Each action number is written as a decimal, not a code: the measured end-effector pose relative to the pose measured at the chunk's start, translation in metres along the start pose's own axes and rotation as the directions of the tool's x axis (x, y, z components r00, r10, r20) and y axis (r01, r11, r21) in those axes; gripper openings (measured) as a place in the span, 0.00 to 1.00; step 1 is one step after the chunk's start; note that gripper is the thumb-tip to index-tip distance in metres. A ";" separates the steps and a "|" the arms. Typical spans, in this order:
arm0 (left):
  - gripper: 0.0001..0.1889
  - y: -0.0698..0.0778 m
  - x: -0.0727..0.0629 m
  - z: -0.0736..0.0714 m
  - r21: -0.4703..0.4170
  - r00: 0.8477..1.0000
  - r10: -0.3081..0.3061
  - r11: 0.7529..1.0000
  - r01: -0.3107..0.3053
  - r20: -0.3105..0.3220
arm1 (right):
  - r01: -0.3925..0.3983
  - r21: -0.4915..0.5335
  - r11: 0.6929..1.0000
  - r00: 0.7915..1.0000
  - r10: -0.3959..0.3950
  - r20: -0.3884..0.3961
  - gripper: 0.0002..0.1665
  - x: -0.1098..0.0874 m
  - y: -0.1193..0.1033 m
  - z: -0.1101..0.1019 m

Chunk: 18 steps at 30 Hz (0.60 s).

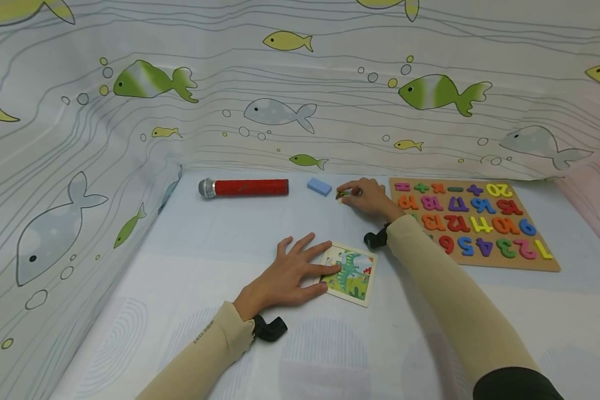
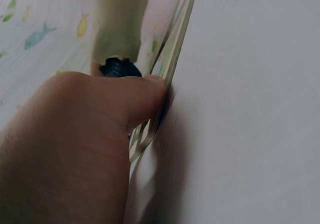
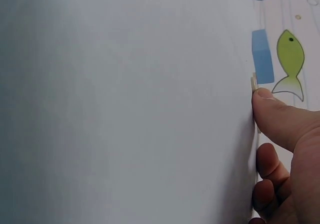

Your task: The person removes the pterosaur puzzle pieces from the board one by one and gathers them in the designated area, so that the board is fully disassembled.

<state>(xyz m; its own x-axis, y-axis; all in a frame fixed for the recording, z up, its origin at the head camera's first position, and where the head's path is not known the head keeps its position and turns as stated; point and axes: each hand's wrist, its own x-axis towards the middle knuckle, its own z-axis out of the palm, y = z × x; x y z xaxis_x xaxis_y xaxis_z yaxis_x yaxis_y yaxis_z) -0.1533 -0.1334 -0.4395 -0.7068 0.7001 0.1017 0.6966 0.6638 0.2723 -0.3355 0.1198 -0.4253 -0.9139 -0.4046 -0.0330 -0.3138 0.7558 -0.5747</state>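
Observation:
A square dinosaur jigsaw puzzle [image 1: 351,273] in a pale wooden frame lies on the table, with a gap in the picture near its upper left. My left hand [image 1: 295,272] rests over its left side with fingers spread, and in the left wrist view the thumb [image 2: 145,96] lies against the frame's edge. Farther back, my right hand [image 1: 367,197] pinches a small puzzle piece [image 1: 339,195] between thumb and fingers, low over the table. The fingers cover most of that piece; only a pale edge shows past the thumb [image 3: 265,101] in the right wrist view.
A blue block [image 1: 319,186] lies just left of the right hand. Left of that is a red microphone [image 1: 245,188] with a silver head. A wooden number board [image 1: 522,263] with colourful digits lies at the right, partly under the right forearm. Fish-patterned cloth [image 1: 220,150] rises behind the table.

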 end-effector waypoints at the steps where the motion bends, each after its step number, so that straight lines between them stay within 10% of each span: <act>1: 0.25 0.000 0.000 0.000 -0.002 1.000 -0.001 1.000 0.001 0.001 | -0.002 0.000 1.000 1.000 0.002 0.002 0.23 -0.001 0.000 0.000; 18: 0.25 0.000 0.001 0.001 0.012 1.000 -0.010 1.000 0.010 -0.008 | 0.051 0.179 0.982 0.997 -0.040 -0.063 0.24 -0.014 0.008 -0.001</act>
<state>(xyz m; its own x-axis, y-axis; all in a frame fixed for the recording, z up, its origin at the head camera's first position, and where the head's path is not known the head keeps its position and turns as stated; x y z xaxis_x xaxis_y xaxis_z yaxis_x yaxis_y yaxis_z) -0.1544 -0.1324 -0.4400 -0.7149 0.6911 0.1065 0.6907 0.6741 0.2619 -0.3252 0.1321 -0.4281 -0.9150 -0.4014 0.0412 -0.3085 0.6298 -0.7129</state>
